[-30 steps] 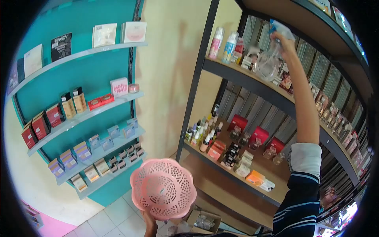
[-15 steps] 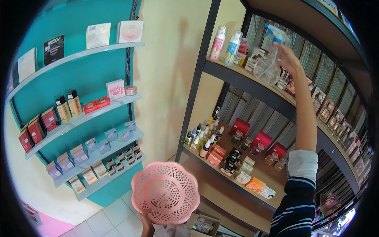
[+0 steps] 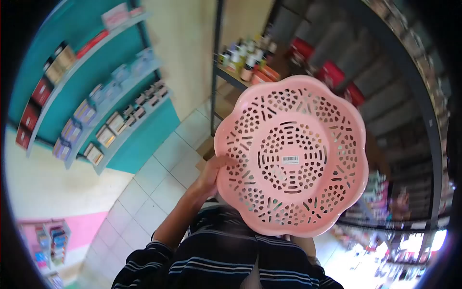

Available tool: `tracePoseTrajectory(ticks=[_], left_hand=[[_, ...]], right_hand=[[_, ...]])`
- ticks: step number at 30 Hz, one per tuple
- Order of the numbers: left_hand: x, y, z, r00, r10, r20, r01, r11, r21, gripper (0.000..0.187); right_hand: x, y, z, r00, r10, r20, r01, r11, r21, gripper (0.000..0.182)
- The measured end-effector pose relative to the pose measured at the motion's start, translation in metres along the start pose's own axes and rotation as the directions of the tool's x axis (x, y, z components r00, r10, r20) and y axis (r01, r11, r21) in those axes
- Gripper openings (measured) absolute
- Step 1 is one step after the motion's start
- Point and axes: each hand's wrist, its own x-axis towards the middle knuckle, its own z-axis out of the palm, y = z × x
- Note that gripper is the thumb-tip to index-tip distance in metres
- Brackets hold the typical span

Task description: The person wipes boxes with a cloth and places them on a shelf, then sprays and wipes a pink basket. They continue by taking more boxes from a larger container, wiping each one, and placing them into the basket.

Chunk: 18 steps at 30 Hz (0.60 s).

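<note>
A pink plastic basket with a scalloped rim and cut-out holes is in front of my body, its inside facing me. A small barcode label is stuck to its bottom. My left hand grips the basket's left rim, thumb on the inner side and the other fingers hidden behind it. Below the basket only a bit of my right forearm shows; my right hand is hidden behind the basket, so what it holds cannot be seen. The clear spray bottle does not show now.
Left, wall shelves carry cosmetic boxes. Behind the basket, a dark-framed rack holds small bottles and red boxes. White floor tiles lie below, and a small shelf unit stands lower left.
My view has tilted down. The basket has come up closer to me, still in my left hand. My right hand has left the upper shelf, and the spray bottle has gone from sight.
</note>
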Motion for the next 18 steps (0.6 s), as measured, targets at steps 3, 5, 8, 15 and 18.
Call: tracePoseTrajectory(ticks=[3, 5, 8, 15, 18], left_hand=[[0.008, -0.016, 0.03, 0.985, -0.126, 0.114, 0.119, 0.991, 0.067, 0.022], [0.009, -0.022, 0.048, 0.957, -0.21, 0.202, 0.196, 0.977, 0.086, 0.023], [0.021, -0.049, 0.049, 0.935, -0.251, 0.252, 0.207, 0.96, 0.186, 0.035], [0.018, -0.095, 0.08, 0.968, -0.149, 0.201, 0.088, 0.955, 0.284, 0.043], [0.019, -0.131, 0.079, 0.986, -0.072, 0.15, 0.016, 0.938, 0.346, 0.039]], right_hand=[[-0.042, -0.006, -0.019, 0.997, 0.068, -0.041, -0.065, 0.995, 0.071, 0.033], [-0.056, -0.016, -0.041, 0.99, 0.052, -0.128, -0.041, 0.995, 0.09, 0.034], [-0.076, -0.039, -0.081, 0.953, -0.004, -0.303, 0.023, 0.998, 0.057, 0.034], [-0.175, -0.077, -0.225, 0.822, -0.022, -0.568, 0.004, 0.999, -0.033, 0.043], [-0.173, -0.091, -0.201, 0.843, 0.007, -0.538, 0.014, 0.999, 0.034, 0.041]])
